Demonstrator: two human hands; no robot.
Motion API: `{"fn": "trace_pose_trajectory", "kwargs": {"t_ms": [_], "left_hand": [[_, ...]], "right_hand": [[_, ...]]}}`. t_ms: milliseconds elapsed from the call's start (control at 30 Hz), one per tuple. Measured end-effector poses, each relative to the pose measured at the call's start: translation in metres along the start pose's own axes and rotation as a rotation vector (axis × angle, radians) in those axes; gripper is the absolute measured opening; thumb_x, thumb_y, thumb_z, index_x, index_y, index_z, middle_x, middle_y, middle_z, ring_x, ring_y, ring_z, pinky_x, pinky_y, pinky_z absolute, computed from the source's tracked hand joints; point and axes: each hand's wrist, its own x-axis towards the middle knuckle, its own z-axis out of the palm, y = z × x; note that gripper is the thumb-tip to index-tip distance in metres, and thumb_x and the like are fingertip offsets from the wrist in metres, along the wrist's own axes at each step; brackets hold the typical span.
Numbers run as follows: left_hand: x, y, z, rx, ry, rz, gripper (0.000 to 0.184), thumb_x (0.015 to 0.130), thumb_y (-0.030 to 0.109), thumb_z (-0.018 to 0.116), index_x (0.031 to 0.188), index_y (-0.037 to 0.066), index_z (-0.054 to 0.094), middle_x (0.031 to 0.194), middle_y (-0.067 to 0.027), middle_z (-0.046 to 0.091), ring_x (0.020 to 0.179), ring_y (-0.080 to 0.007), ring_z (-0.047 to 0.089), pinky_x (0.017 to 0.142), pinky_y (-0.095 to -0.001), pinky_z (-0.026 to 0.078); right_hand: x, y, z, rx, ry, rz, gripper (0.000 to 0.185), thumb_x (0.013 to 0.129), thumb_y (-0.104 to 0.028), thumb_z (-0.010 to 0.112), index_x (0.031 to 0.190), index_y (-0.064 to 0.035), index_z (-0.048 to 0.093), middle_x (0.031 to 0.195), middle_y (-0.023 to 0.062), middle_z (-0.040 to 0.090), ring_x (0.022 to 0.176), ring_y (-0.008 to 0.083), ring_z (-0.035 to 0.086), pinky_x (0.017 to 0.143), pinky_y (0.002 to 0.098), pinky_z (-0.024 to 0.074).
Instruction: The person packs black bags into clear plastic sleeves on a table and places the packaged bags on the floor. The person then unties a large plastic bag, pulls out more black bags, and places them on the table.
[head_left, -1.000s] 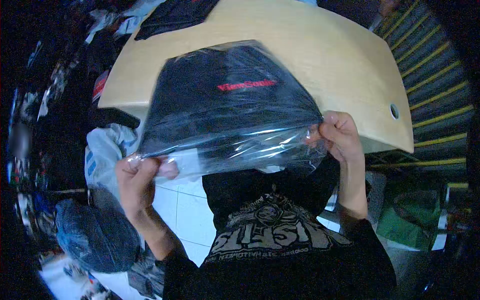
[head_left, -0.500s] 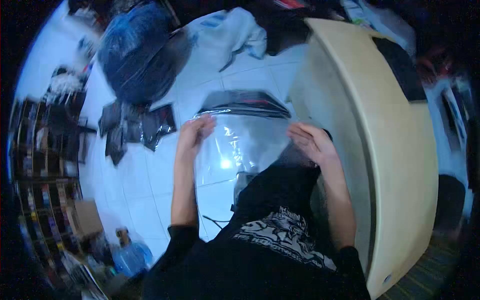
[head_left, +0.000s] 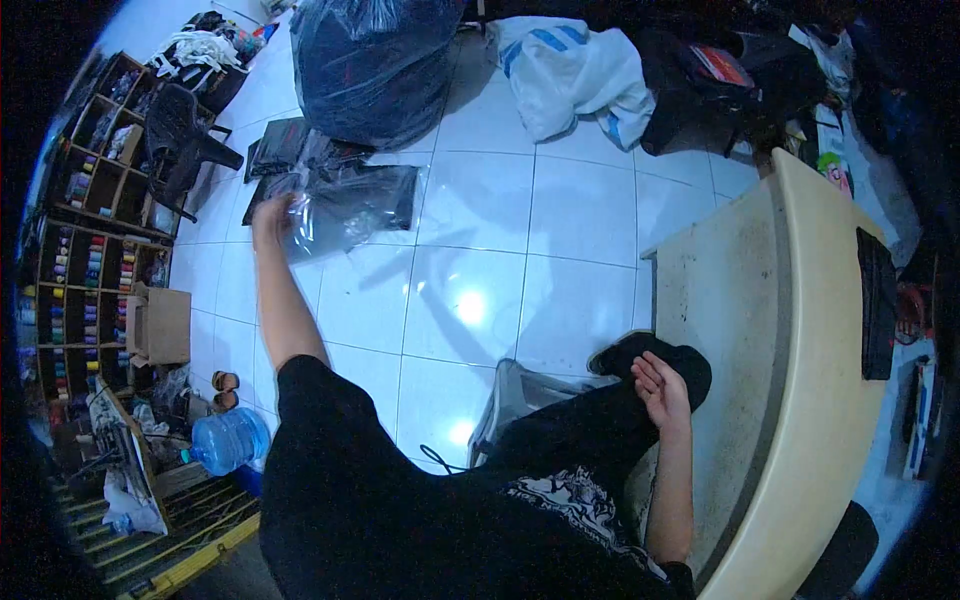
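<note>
My left hand [head_left: 274,222] is stretched out to the far left, its fingers closed at the edge of a clear plastic bag [head_left: 335,225] with something dark folded in its upper part. The bag is low over several dark, shiny packages [head_left: 280,145] on the floor; whether it touches them I cannot tell. My right hand [head_left: 660,392] is held above my right knee, palm up with the fingers stretched, and holds nothing. Below my legs a grey, see-through plastic bag [head_left: 515,395] lies on the tiles.
A big dark plastic sack [head_left: 375,75] and a white sack [head_left: 575,80] stand at the back. To the right is a cream table [head_left: 830,330]. On the left are thread shelves [head_left: 90,270], a cardboard box [head_left: 160,325] and a blue water jug [head_left: 230,440].
My left hand has carried the clear bag with its dark contents from in front of me to the dark packages at left. My right hand has drawn back toward my knee. The view has shifted.
</note>
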Motion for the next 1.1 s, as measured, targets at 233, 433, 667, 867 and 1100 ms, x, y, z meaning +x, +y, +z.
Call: {"fn": "trace_pose_trajectory", "kwargs": {"t_ms": [233,433,667,867,1100], "left_hand": [[-0.081,0.144,-0.091,-0.140,0.579,0.008,0.060,0.072,0.045,0.071,0.113,0.004,0.056,0.104,-0.0194,0.056,0.089,-0.0391,0.055,0.076,-0.0545,0.045],[-0.096,0.104,-0.029,-0.480,0.546,0.150,0.029,0.078,0.023,0.055,0.087,-0.004,0.050,0.068,-0.0135,0.047,0.054,-0.0252,0.048,0.055,-0.0485,0.047],[-0.111,0.027,0.140,0.709,0.370,0.517,0.029,0.080,0.029,0.055,0.070,0.003,0.066,0.076,-0.0217,0.065,0.073,-0.0369,0.065,0.062,-0.0455,0.051],[-0.319,-0.075,0.392,0.838,-0.575,1.132,0.027,0.083,0.022,0.056,0.100,0.002,0.063,0.090,-0.0176,0.066,0.081,-0.0366,0.063,0.071,-0.0430,0.050],[-0.634,0.028,0.471,0.294,-1.236,1.376,0.018,0.081,0.004,0.058,0.098,0.004,0.066,0.077,-0.0147,0.060,0.065,-0.0261,0.061,0.060,-0.0349,0.049]], "right_hand": [[-0.014,-0.006,0.038,0.012,-0.049,-0.012,0.029,0.093,-0.019,0.050,0.114,-0.0002,0.055,0.098,0.0127,0.066,0.084,0.0202,0.066,0.065,0.0289,0.0540],[-0.040,0.015,0.034,0.035,-0.048,-0.041,0.026,0.093,-0.019,0.051,0.111,-0.0018,0.056,0.087,0.0109,0.066,0.075,0.0183,0.065,0.060,0.0287,0.0528],[-0.092,0.024,0.002,0.023,0.076,-0.189,0.027,0.093,-0.019,0.051,0.113,-0.0007,0.055,0.087,0.0102,0.066,0.075,0.0170,0.064,0.060,0.0270,0.0510],[-0.151,0.046,-0.023,-0.013,0.160,-0.329,0.030,0.095,-0.024,0.050,0.114,-0.0020,0.055,0.094,0.0109,0.065,0.081,0.0174,0.064,0.068,0.0295,0.0510],[-0.243,0.047,-0.061,-0.102,0.233,-0.532,0.028,0.096,-0.022,0.049,0.115,-0.0023,0.055,0.098,0.0108,0.065,0.085,0.0166,0.064,0.069,0.0285,0.0507]]}}
